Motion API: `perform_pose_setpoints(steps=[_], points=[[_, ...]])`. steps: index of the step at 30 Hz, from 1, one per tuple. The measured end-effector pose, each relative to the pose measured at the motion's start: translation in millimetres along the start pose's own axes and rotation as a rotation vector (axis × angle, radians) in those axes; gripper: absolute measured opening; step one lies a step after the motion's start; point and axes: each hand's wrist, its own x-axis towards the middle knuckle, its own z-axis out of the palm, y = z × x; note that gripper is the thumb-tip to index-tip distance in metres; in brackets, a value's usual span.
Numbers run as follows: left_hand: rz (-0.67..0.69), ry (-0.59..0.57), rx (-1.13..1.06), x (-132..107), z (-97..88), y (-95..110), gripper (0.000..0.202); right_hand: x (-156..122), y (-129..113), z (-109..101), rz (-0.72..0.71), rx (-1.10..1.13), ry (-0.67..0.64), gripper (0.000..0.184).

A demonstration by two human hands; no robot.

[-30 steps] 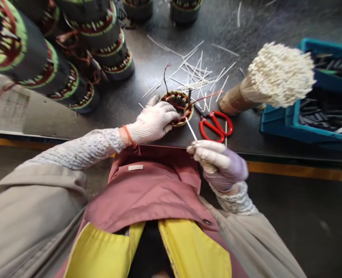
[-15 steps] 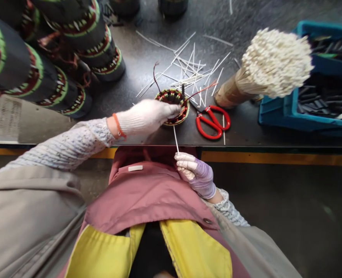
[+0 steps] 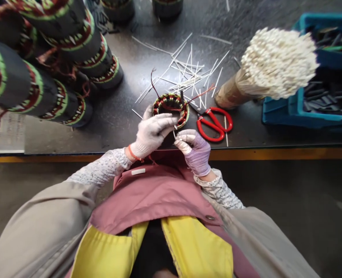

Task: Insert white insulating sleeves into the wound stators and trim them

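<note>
A motor stator [image 3: 185, 116] with dark red windings, pale green edging and loose lead wires stands near the table's front edge. My left hand [image 3: 156, 130], in a white glove, lies against its near left side. Its thumb is apart and its fingers stretch over the near rim, covering part of it. Just right of them, my right hand [image 3: 196, 150], in a purple and white glove, pinches a thin white stick [image 3: 174, 134] at the stator's near side. Red-handled scissors [image 3: 214, 124] lie to the right, the blades pointing towards the stator.
Loose white sticks [image 3: 188, 73] are scattered behind the stator. A thick upright bundle of white sticks [image 3: 278, 63] stands at right, beside blue bins [image 3: 283, 112] of dark strips. Stacked stators [image 3: 49, 96] fill the left, near a white basket [image 3: 5, 135].
My left hand has drawn back from inside the stator to its near left side. My right hand has risen from below the table edge to the stator, with the white stick.
</note>
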Motion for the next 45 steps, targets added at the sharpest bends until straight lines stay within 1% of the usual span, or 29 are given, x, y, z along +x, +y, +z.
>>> perform_pose_setpoints(steps=[2,4,6,10,14,17,20,22,25,29,33,36,38,40,42,44,45], points=[[0.077,0.014,0.026,-1.6,2.4,-1.9,0.022,3.8,-9.8,-3.0,-0.039,-0.033,-0.034,0.008],[0.115,0.006,0.032,-1.2,3.1,-4.3,0.023,10.0,-14.5,-3.6,-0.04,-0.095,-0.077,0.009],[0.129,-0.007,0.025,-0.5,3.0,-6.7,0.023,17.1,-12.7,-2.0,-0.012,-0.149,-0.105,0.011],[0.158,0.004,0.016,-1.5,3.6,-9.6,0.026,25.6,-4.1,0.2,0.046,-0.222,-0.109,0.015],[0.174,0.036,0.014,-2.8,5.4,-10.4,0.023,23.2,-11.1,-3.2,0.049,-0.192,-0.17,0.013],[0.166,0.003,0.03,-3.1,5.2,-10.7,0.024,23.8,-13.8,-2.4,0.084,-0.198,-0.156,0.015],[0.165,-0.011,0.045,-3.3,4.8,-10.4,0.027,26.8,-7.7,0.9,0.117,-0.227,-0.152,0.024],[0.162,0.008,0.047,-3.4,5.6,-10.1,0.028,26.4,-5.4,1.2,0.1,-0.234,-0.165,0.025],[0.157,0.036,0.049,-3.7,7.8,-10.4,0.027,22.2,-10.4,-1.3,0.045,-0.235,-0.171,0.017],[0.164,0.029,0.05,-4.4,8.3,-11.8,0.025,21.6,-15.9,-2.6,0.015,-0.236,-0.142,0.014],[0.188,0.018,-0.001,-4.9,6.3,-13.0,0.025,25.9,-1.6,1.6,0.025,-0.283,-0.148,0.022],[0.2,-0.007,-0.025,-4.6,6.4,-14.4,0.024,28.2,8.7,4.1,-0.059,-0.424,-0.16,0.027],[0.188,-0.035,0.011,-3.8,6.4,-14.8,0.025,30.6,7.8,2.3,-0.136,-0.589,-0.184,0.029],[0.172,-0.06,0.054,-2.1,4.8,-14.0,0.026,33.6,-0.2,-4.6,-0.226,-0.766,-0.23,0.032],[0.164,-0.1,0.087,0.3,1.2,-12.3,0.025,35.5,-12.8,-16.3,-0.363,-0.874,-0.293,0.031],[0.164,-0.16,0.117,3.2,-3.1,-10.3,0.031,34.4,-26.2,-28.9,-0.489,-0.866,-0.342,0.028],[0.163,-0.192,0.135,4.5,-5.1,-9.3,0.038,32.6,-31.8,-33.5,-0.494,-0.82,-0.343,0.027]])
